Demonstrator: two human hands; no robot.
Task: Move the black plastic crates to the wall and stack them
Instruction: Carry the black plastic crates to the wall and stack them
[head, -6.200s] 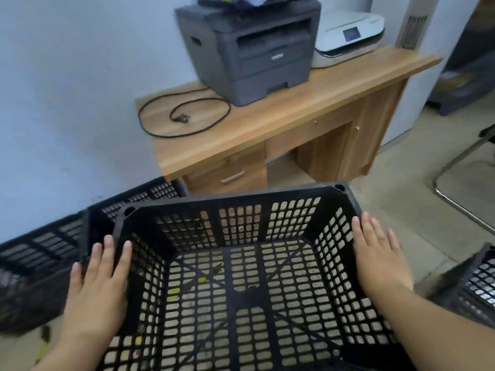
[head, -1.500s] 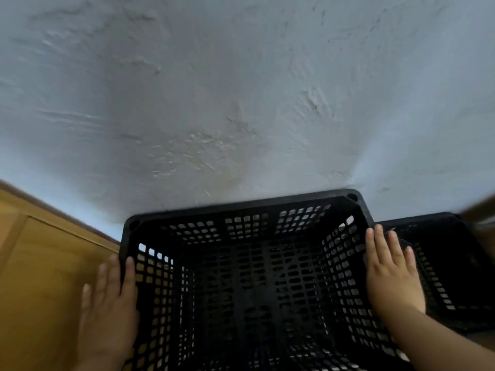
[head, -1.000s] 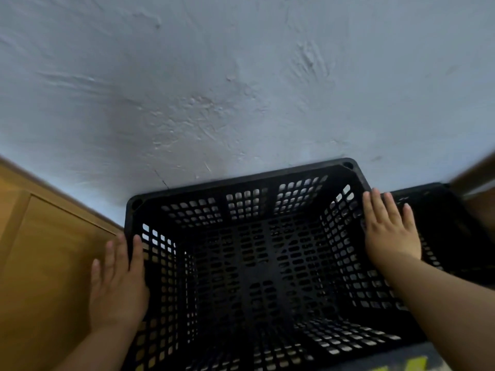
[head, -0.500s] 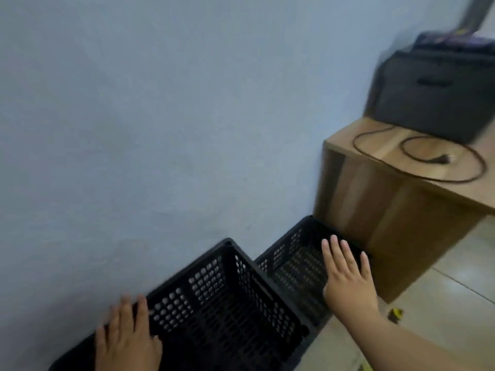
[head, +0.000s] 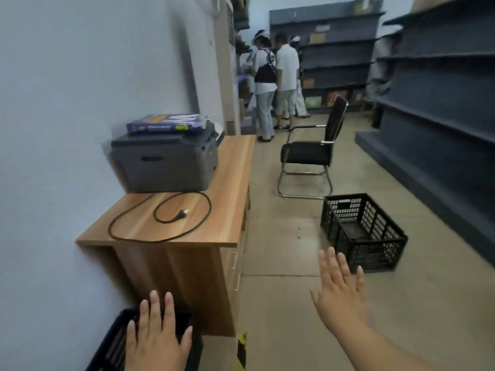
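Chair (head: 308,153) stands just behind floor crate (head: 361,231); desk (head: 187,210) lines wall (head: 67,129).

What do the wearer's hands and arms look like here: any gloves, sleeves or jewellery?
Both hands are bare: no gloves, and no rings or watch visible on the left hand or right hand. The right forearm is uncovered, with no sleeve in view. The left arm is out of frame.

The room was dim and evenly lit, with a cool bluish cast on the wall (head: 67,129). Soft shadow sat beneath the wooden surface (head: 187,226). Motion blur smeared the whole frame, worst at the printer (head: 166,162) and shelving (head: 442,116). Wide-angle distortion bent lines near the edges.
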